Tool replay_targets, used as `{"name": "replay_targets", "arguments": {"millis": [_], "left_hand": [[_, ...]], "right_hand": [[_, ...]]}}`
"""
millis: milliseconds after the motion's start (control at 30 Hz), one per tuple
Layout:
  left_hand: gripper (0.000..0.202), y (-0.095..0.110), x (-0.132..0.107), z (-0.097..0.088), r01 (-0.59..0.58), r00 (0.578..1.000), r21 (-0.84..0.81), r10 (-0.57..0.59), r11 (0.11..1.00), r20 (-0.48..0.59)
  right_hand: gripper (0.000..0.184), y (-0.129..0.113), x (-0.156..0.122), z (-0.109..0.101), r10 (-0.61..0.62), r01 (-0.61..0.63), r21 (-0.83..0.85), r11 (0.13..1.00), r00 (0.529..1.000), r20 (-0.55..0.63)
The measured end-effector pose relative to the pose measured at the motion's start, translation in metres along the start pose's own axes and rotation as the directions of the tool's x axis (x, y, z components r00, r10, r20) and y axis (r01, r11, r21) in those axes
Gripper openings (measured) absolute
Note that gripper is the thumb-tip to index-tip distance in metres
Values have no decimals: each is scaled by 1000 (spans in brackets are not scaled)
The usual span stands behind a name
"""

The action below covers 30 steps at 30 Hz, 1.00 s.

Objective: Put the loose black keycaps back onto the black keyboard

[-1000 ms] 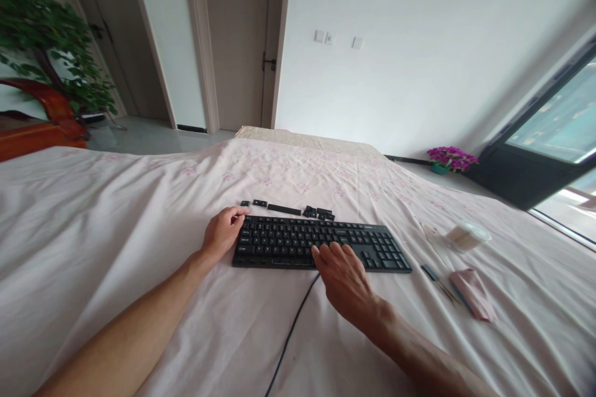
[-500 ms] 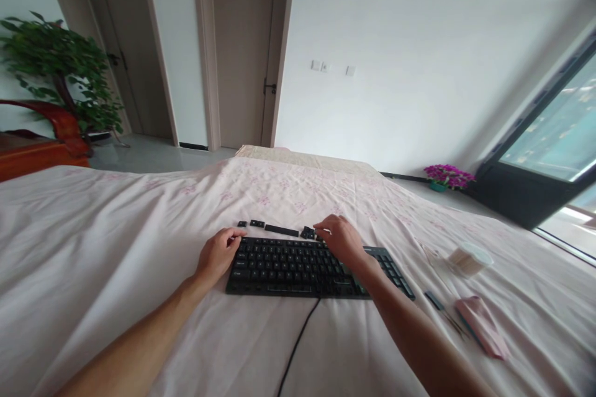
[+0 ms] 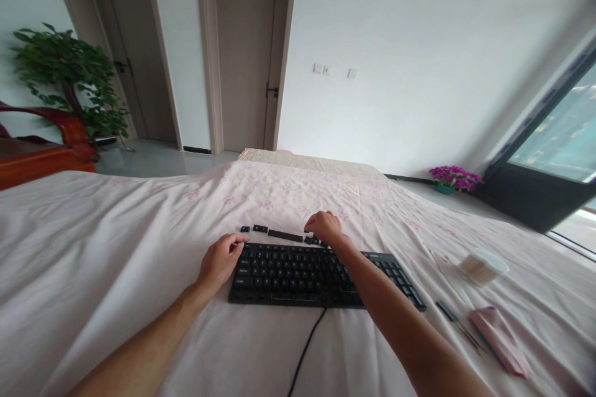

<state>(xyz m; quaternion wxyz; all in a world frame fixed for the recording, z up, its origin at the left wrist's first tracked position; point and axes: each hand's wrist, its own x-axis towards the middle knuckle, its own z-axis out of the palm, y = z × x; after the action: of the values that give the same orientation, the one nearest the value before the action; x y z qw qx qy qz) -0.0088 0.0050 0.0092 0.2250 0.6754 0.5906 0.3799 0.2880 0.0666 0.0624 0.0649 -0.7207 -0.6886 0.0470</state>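
Observation:
A black keyboard (image 3: 298, 273) lies on a pale pink sheet (image 3: 116, 242), its cable (image 3: 305, 353) running toward me. My left hand (image 3: 218, 258) grips the keyboard's upper left corner with curled fingers. My right hand (image 3: 325, 226) reaches over the keyboard's far edge, fingers bent down onto a cluster of loose black keycaps (image 3: 313, 239). Whether it holds one I cannot make out. More loose keycaps (image 3: 259, 229) and a long black key (image 3: 285, 236) lie in a row behind the keyboard.
At the right on the sheet are a round container of cotton swabs (image 3: 482, 265), a pink cloth (image 3: 500, 338) and thin tools (image 3: 459, 321). Beyond the bed stand a door (image 3: 242, 56), a green plant (image 3: 69, 80), a wooden chair (image 3: 41, 149) and purple flowers (image 3: 454, 177).
My right hand left the keyboard's lower middle, crossed over it and came down on the loose keycaps behind it. The left hand kept its hold on the corner. The camera tilted up.

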Motion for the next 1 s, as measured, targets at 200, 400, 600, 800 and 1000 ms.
{"name": "replay_targets", "arguments": {"millis": [200,400,600,800,1000], "left_hand": [[28,-1,0,1,6,1000,-7,-6,1000,-2],[27,-3,0,1,-6,1000,-11,6,1000,-5],[28,-4,1,2,-7,1000,-12,7,1000,-6],[29,-4,2,2,-18,1000,-22,18,1000,-11],[27,-3,1,1,-15,1000,-6,15,1000,-19]], "right_hand": [[22,-6,6,6,-46,46,-10,999,999,-13],[26,-4,3,3,-127,124,-62,990,991,-35],[22,-5,6,6,-206,204,-121,971,979,1],[16,-8,10,9,-213,212,-84,974,977,-2],[16,-1,9,6,-135,134,162,978,991,-8]]}}
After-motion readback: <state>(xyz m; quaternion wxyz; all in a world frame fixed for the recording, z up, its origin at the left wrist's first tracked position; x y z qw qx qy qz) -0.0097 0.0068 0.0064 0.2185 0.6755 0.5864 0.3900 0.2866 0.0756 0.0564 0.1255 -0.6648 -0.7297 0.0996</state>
